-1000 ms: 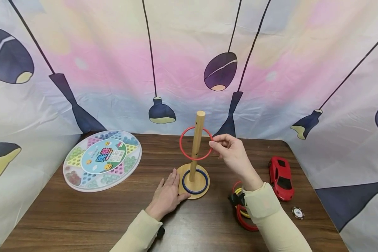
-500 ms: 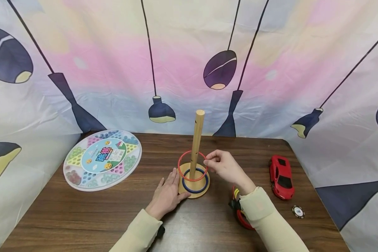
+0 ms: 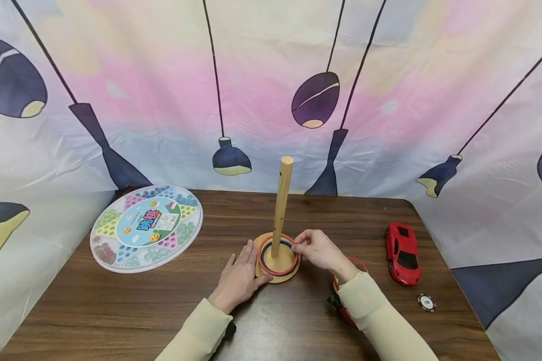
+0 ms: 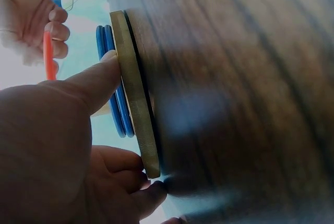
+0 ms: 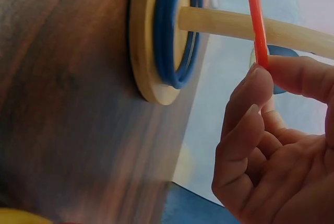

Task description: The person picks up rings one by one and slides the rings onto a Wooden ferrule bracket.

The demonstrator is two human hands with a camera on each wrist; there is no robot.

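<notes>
A wooden peg stand [image 3: 276, 273] rises mid-table, its post [image 3: 282, 200] upright. A blue ring [image 3: 271, 261] lies on the round base. Just above it, a red ring [image 3: 264, 263] circles the post, and my right hand [image 3: 296, 244] pinches its right side. The right wrist view shows thumb and forefinger closed on the red ring [image 5: 257, 20], still a little clear of the blue rings [image 5: 172, 31]. My left hand [image 3: 239, 278] lies flat on the table. Its straight fingers press the base's left edge [image 4: 133, 93].
A round marble board game [image 3: 146, 228] lies at the left rear. A red toy car [image 3: 403, 253] and a poker chip [image 3: 426, 303] sit to the right. More rings [image 3: 343, 308] lie under my right forearm. Printed cloth walls surround the wooden table [image 3: 117, 311].
My right hand has brought the red ring down the post, from near the top to just above the base. The left hand has stayed against the base.
</notes>
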